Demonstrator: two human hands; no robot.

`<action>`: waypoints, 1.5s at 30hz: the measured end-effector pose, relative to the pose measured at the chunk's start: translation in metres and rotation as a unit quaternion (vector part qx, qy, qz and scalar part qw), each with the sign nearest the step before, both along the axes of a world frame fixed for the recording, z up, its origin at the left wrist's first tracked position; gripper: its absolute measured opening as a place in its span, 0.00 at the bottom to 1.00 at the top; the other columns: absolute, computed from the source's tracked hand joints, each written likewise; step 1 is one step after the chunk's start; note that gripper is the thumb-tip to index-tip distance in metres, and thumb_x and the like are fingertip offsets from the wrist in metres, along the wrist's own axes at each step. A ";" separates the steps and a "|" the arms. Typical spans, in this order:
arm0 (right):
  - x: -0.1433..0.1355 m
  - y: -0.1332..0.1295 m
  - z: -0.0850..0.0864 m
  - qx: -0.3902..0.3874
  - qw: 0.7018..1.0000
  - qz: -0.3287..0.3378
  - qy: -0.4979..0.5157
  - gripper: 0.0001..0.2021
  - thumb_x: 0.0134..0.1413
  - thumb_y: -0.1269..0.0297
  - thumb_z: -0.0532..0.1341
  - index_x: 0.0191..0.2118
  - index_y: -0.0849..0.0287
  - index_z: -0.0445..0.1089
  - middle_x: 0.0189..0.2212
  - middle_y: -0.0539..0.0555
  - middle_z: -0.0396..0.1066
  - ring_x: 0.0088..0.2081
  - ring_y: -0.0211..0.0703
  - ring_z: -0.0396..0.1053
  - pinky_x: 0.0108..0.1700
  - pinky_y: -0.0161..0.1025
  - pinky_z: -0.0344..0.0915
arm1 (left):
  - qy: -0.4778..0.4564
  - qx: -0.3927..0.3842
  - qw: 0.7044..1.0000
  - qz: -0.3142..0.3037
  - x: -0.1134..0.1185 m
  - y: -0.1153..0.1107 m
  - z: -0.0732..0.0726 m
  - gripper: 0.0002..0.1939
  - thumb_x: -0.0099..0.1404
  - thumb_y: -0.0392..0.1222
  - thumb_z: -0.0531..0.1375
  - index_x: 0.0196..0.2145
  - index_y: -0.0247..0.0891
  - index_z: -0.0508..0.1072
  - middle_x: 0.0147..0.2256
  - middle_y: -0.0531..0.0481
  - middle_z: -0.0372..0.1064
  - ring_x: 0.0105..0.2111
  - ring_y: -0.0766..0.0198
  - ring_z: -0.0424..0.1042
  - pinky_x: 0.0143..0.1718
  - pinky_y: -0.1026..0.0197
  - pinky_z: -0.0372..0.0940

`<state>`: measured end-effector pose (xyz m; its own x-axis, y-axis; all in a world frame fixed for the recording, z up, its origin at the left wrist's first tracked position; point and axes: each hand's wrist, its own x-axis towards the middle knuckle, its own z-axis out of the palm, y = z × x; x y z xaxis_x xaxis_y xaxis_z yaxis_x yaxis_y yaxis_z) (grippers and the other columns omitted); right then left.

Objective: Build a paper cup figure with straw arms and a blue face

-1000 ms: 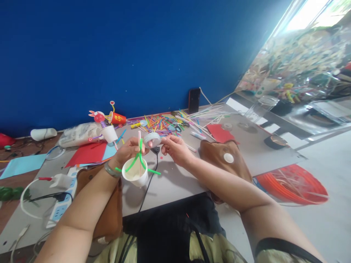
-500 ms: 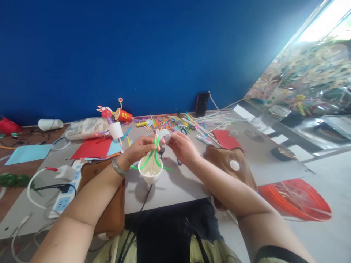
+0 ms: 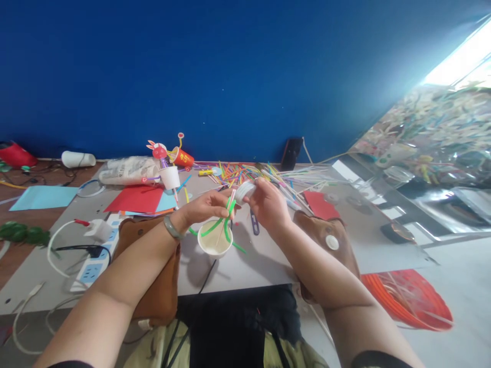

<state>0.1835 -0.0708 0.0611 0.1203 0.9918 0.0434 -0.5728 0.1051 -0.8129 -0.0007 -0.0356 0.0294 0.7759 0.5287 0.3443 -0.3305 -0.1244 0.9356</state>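
Observation:
My left hand (image 3: 210, 207), a bracelet at its wrist, is closed in a pinch on the upper part of a bundle. The bundle has bent green strips (image 3: 229, 231), like straws or pipe cleaners, and a thin pale stick. Its lower ends hang inside a white paper cup (image 3: 215, 253), which shows its open mouth; more green strips stick out from the cup's sides. My right hand (image 3: 269, 202) is shut on a roll of clear tape (image 3: 245, 191), held right beside the tops of the bundle.
Colourful straws (image 3: 245, 174) lie heaped along the blue wall, with a dark phone (image 3: 291, 153) leaning there. A cup figure (image 3: 170, 177), red paper (image 3: 134, 199) and a power strip (image 3: 95, 260) are at left. Brown pads (image 3: 326, 240) lie under both forearms; a red bucket (image 3: 406, 301) stands right.
The tape roll in my right hand has turned and tilted by the bundle. The cup has tipped so its mouth faces me more. The camera view has shifted slightly.

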 end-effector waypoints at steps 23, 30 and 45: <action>0.009 -0.005 0.007 0.069 0.980 0.030 -0.186 0.15 0.49 0.52 0.70 0.29 0.54 0.65 0.41 0.49 0.72 0.39 0.39 0.72 0.48 0.42 0.69 | -0.035 -0.093 0.990 0.096 0.008 -0.002 0.006 0.17 0.54 0.53 0.72 0.27 0.34 0.80 0.42 0.41 0.74 0.31 0.64 0.68 0.36 0.60 0.63; 0.008 -0.004 -0.001 0.005 0.975 0.123 -0.185 0.13 0.47 0.57 0.71 0.26 0.55 0.68 0.38 0.50 0.76 0.40 0.42 0.72 0.46 0.44 0.69 | -0.039 -0.066 0.992 0.100 0.005 0.002 0.006 0.13 0.56 0.50 0.71 0.28 0.37 0.82 0.49 0.41 0.73 0.41 0.59 0.71 0.42 0.58 0.64; 0.009 -0.007 -0.004 0.044 0.967 0.150 -0.203 0.14 0.42 0.55 0.73 0.24 0.55 0.70 0.31 0.50 0.73 0.34 0.42 0.70 0.43 0.43 0.67 | 0.042 -0.044 0.995 0.081 0.005 0.008 -0.004 0.14 0.58 0.49 0.70 0.30 0.34 0.81 0.32 0.46 0.73 0.34 0.63 0.70 0.39 0.60 0.64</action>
<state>0.1921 -0.0779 0.0575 -0.2172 0.9695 0.1133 -0.2234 0.0636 -0.9726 0.0047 -0.0280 0.0254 0.7028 0.6736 0.2287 -0.2325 -0.0864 0.9687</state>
